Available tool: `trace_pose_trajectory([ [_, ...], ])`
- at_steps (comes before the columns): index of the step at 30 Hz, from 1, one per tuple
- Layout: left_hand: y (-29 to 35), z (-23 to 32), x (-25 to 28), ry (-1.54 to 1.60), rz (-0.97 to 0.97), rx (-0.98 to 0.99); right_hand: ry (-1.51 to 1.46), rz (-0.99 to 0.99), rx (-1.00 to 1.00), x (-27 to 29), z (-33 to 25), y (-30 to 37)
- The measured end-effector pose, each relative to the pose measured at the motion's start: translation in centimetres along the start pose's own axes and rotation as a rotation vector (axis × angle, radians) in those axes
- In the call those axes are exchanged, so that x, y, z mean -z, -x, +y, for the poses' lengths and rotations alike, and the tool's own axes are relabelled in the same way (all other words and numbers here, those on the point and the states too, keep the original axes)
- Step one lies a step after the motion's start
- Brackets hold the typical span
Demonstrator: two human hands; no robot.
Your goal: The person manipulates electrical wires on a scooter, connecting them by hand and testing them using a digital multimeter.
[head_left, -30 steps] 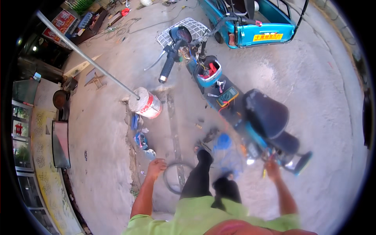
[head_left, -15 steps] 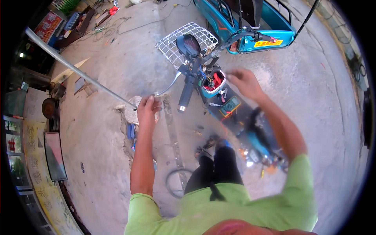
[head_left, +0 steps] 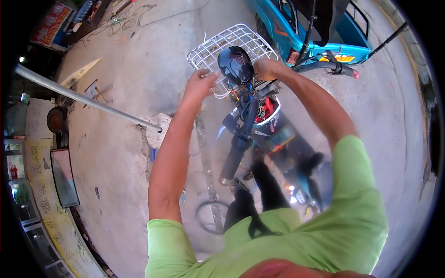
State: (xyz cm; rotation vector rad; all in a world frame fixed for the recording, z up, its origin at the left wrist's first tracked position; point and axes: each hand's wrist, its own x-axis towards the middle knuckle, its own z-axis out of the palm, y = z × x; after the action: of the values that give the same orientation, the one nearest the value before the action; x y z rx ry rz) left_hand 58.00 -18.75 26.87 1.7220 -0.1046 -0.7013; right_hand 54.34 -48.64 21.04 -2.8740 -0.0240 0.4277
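Note:
An electric scooter's front end stands before me, with a glossy dark headlight housing [head_left: 235, 65] and a white wire basket [head_left: 204, 52]. My left hand [head_left: 200, 84] is at the basket's near left side, fingers loosely bent and apart, with nothing visible in them. My right hand [head_left: 267, 69] is curled closed against the right side of the housing; what its fingers grip is hidden. Coloured wires [head_left: 244, 95] show below the housing. The handlebar's left grip [head_left: 233, 162] points toward me, and its right grip [head_left: 345, 70] reaches out to the far right.
An open compartment [head_left: 271, 113] holds red items behind the handlebar. A multimeter [head_left: 281, 138] lies blurred on the footboard. A blue cargo tricycle [head_left: 340, 52] is parked at the far right. A metal pole [head_left: 92, 99] slants in from the left. A tyre-like ring [head_left: 199, 217] lies by my feet.
Both hands have moved forward to either side of the headlight housing, the left from beside the lever, the right from beside the compartment. The handlebar has turned, its left grip swinging toward me.

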Motion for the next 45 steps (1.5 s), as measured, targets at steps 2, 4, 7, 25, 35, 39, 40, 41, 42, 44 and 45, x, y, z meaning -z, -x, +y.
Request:
trace_pose_trajectory([
  [2,-3.4,-0.2,-1.5,-0.221,0.124,-0.029,-0.128,-0.069,-0.002,-0.5,0.0,-0.9],
  [4,-7.0,-2.2,-1.6,-0.292,0.181,-0.050,-0.216,-0.043,0.044,-1.4,0.6,-1.4],
  [7,-9.3,-2.4,-3.2,-0.116,0.078,0.019,-0.617,0.109,0.004,-1.7,1.1,-0.7],
  [25,-11.7,-3.1,-2.0,0.052,0.121,0.137,-0.867,0.100,-0.086,-2.1,1.5,-1.2],
  [35,-11.9,-1.6,-1.0,0.210,0.094,0.232,-1.179,0.149,-0.147,-0.8,0.9,-1.1],
  [39,-12.2,-0.2,-1.2,0.237,0.157,0.170,-1.395,0.266,-0.110,-1.3,1.3,-1.3],
  [40,-12.3,0.0,-1.4,0.238,0.159,0.178,-1.397,0.259,-0.114,-1.4,1.3,-1.3],
  [41,-12.4,0.3,-1.6,0.289,0.109,0.153,-1.445,0.288,-0.079,-1.4,1.3,-1.2],
  [42,-12.4,0.6,-1.9,0.340,0.059,0.128,-1.493,0.319,-0.043,-1.5,1.3,-1.1],
  [44,-12.5,1.1,-2.6,0.344,0.053,0.145,-1.478,0.330,-0.057,-1.6,1.5,-1.2],
  [45,-12.8,1.2,-2.8,0.319,0.052,0.116,-1.495,0.342,-0.075,-1.4,1.4,-1.1],
])
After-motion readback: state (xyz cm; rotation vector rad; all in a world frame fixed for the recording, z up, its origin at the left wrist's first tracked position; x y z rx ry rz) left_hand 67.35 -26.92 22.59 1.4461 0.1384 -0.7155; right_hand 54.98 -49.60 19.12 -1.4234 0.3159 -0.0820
